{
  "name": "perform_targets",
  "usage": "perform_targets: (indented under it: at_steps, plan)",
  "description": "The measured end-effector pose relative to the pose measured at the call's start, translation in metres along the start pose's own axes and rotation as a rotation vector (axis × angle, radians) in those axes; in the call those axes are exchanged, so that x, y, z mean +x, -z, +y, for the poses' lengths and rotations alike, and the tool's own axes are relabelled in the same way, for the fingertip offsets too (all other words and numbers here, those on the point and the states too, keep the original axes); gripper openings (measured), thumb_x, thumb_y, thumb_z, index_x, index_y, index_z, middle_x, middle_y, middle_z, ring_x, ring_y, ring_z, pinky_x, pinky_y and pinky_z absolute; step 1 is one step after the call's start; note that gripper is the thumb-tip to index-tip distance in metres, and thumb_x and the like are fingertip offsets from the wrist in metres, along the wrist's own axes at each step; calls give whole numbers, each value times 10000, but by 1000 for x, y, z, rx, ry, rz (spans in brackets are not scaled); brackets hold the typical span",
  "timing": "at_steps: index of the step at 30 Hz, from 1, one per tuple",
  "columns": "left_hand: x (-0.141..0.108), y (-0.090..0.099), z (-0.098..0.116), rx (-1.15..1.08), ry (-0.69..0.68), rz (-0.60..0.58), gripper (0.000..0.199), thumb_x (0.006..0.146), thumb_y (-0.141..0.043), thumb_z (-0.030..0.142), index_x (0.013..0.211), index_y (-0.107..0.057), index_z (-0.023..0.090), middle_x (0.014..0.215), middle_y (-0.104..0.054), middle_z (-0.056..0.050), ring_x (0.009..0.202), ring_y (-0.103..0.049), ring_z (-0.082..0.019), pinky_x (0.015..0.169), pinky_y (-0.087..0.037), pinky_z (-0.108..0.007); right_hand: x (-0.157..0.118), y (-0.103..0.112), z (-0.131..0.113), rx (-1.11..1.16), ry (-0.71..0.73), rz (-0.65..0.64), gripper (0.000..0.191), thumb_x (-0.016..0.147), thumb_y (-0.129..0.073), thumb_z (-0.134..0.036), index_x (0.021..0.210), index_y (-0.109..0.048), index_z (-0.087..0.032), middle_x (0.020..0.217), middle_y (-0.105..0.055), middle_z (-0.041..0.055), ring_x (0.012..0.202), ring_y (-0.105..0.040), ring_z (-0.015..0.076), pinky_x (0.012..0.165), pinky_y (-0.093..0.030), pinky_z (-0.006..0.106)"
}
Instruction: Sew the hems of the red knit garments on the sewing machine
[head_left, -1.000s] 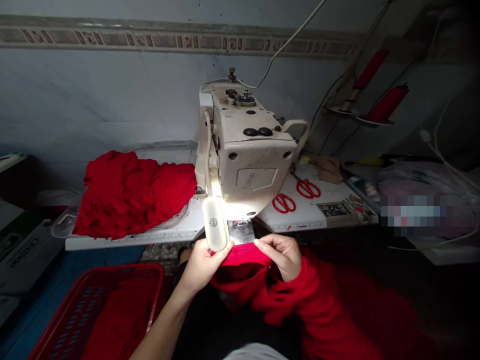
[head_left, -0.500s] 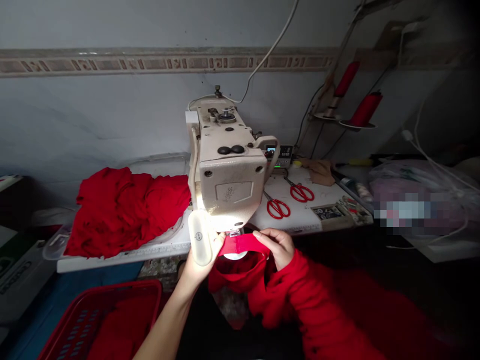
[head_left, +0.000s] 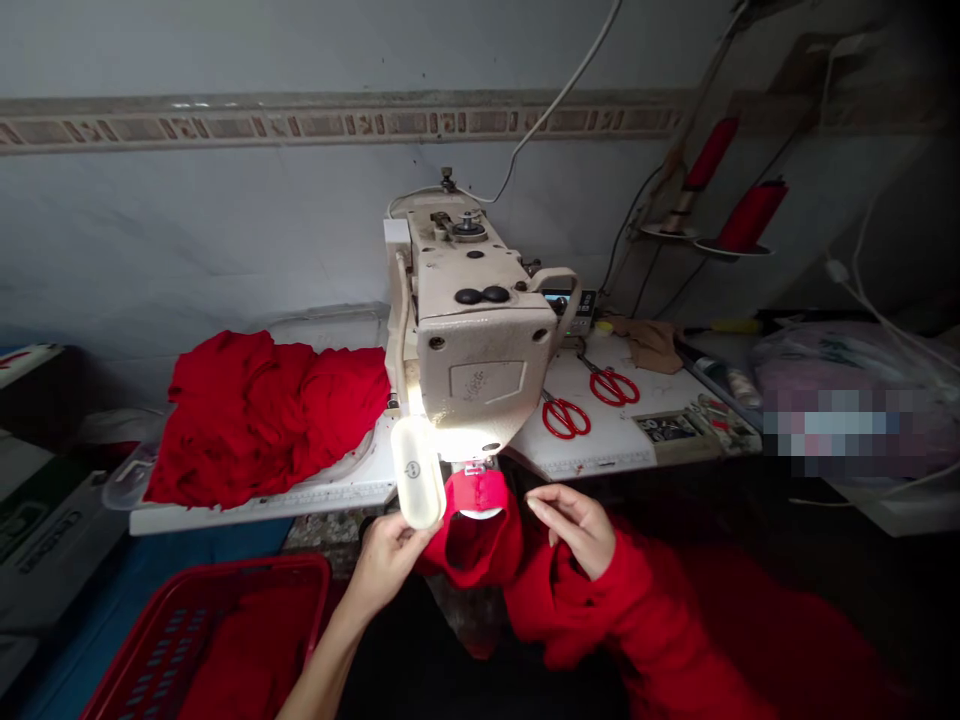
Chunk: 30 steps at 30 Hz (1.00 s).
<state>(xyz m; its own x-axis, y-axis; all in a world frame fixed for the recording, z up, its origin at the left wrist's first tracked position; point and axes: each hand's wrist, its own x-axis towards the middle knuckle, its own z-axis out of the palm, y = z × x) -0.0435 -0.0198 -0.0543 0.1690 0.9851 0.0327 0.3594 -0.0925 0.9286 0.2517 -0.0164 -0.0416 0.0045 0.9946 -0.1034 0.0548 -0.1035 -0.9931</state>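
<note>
A cream sewing machine head point(head_left: 480, 370) stands over the work, with a white clip-on lamp point(head_left: 416, 472) hanging in front of it. A red knit garment point(head_left: 476, 535) loops up to the presser foot point(head_left: 474, 467), and its folded band point(head_left: 474, 491) lies just below the foot. My left hand point(head_left: 386, 565) pinches the garment's edge, with the fingertips partly hidden by the lamp. My right hand point(head_left: 574, 525) is just above the red sleeve, fingers apart and holding nothing.
Two pairs of red-handled scissors point(head_left: 566, 418) point(head_left: 613, 386) lie on the white table point(head_left: 622, 440), right of the machine. A red fabric pile point(head_left: 262, 420) lies left. Below left is a red basket point(head_left: 225, 565) holding red cloth. Red thread cones point(head_left: 750, 215) stand upper right.
My right hand has let go of the red band and moved down and right. The band now sits closer under the presser foot. The view has shifted slightly.
</note>
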Motion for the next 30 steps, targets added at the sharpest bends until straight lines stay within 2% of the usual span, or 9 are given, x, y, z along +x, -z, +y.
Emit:
perform_targets:
  at_steps: [5,8,11,13,17,19,23,27,30]
  plan:
    - [-33,-18,-10,144,-93,-231,409,1012,-541,431,742,-691,164,691,-626,-26,659,-565,-172,660,-447,-248,-39,-39,-24,-91,247,-248,270,867,-762,-396,705,-755,-181,730,-745,71,643,-669,178,600,-517,285]
    - [-49,-40,-7,169,-165,-389,256,1003,-547,373,952,-737,208,921,-718,-73,806,-638,-216,747,-481,-272,-53,-69,-24,-103,421,-411,193,788,-850,-399,839,-823,-215,921,-809,88,808,-738,227,758,-581,324]
    - [-55,-50,-6,139,-189,-439,211,991,-545,320,1038,-728,226,1046,-733,-88,885,-658,-235,779,-491,-288,-50,-80,-12,-219,510,-433,357,807,-822,-475,1073,-811,-237,1193,-774,112,1115,-703,295,999,-543,396]
    - [-51,-45,-6,119,-156,-390,244,1013,-515,301,924,-717,196,918,-722,-73,807,-640,-210,741,-466,-279,-45,-77,-5,-413,443,-412,340,878,-751,-446,1135,-791,-226,1185,-769,120,1100,-698,295,977,-538,397]
    - [-36,-19,-1,78,-81,-312,340,959,-665,389,707,-677,161,730,-628,-34,705,-571,-168,671,-405,-266,-41,-63,3,-630,229,-332,159,830,-806,-369,816,-816,-211,757,-751,43,718,-667,205,697,-494,298]
    - [-32,-7,8,-31,-80,-390,351,910,-732,416,677,-687,158,743,-638,-44,742,-590,-178,700,-428,-274,-42,-56,1,-543,176,-362,164,799,-835,-369,742,-809,-218,663,-714,11,611,-601,158,598,-428,266]
    - [-30,7,33,-294,-97,-647,380,904,-725,460,655,-713,174,738,-687,-81,766,-633,-204,758,-497,-324,-35,-36,-18,-239,270,-543,253,778,-853,-425,692,-815,-190,597,-677,19,565,-553,141,574,-391,273]
    - [-29,20,51,-282,-101,-804,370,892,-719,514,691,-768,208,732,-721,-110,761,-637,-231,791,-523,-380,-30,-9,-40,-89,200,-737,270,790,-844,-442,745,-834,-175,596,-638,17,548,-518,131,525,-341,270]
    - [-29,24,60,-220,-106,-892,361,858,-739,555,704,-772,230,672,-693,-92,714,-606,-227,768,-510,-382,-30,-2,-47,-70,139,-812,261,789,-843,-424,736,-833,-169,557,-562,-10,498,-451,109,490,-272,276]
